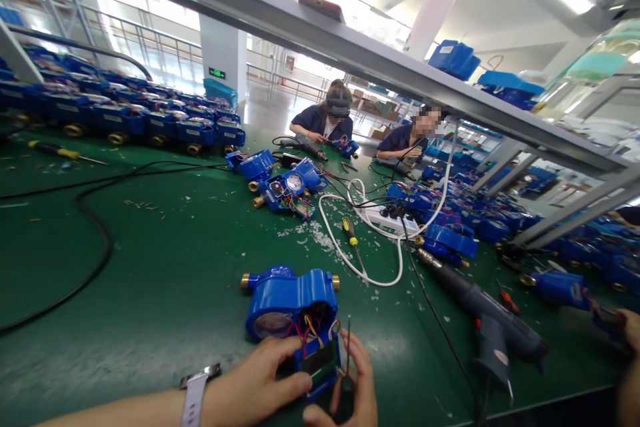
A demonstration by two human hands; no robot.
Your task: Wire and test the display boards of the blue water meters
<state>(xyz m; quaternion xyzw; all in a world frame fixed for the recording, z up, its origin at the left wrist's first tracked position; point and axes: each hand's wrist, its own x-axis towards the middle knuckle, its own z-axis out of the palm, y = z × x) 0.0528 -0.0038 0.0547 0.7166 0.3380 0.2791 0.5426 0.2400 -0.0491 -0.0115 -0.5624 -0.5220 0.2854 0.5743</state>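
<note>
In front of me on the green bench point(165, 293) lies a blue water meter point(295, 300) with brass threaded ends. Red, yellow and white wires point(313, 333) run from it to a blue housing with a dark circuit board point(320, 361). My left hand point(265, 373), with a watch on its wrist, grips that housing from the left, thumb on its near edge. A thin screwdriver point(345, 393) points upward in my right hand point(364, 380), whose fingers curl round its dark handle at the housing's right side.
A heat gun point(493, 320) lies to the right. Beyond are a yellow-black screwdriver point(350, 232), a white power strip point(393, 219) with cables, and opened meters point(285, 187). Rows of meters point(120, 113) stand left. An overhead shelf point(280, 20) crosses above. Another person's hand point(629, 330) is far right.
</note>
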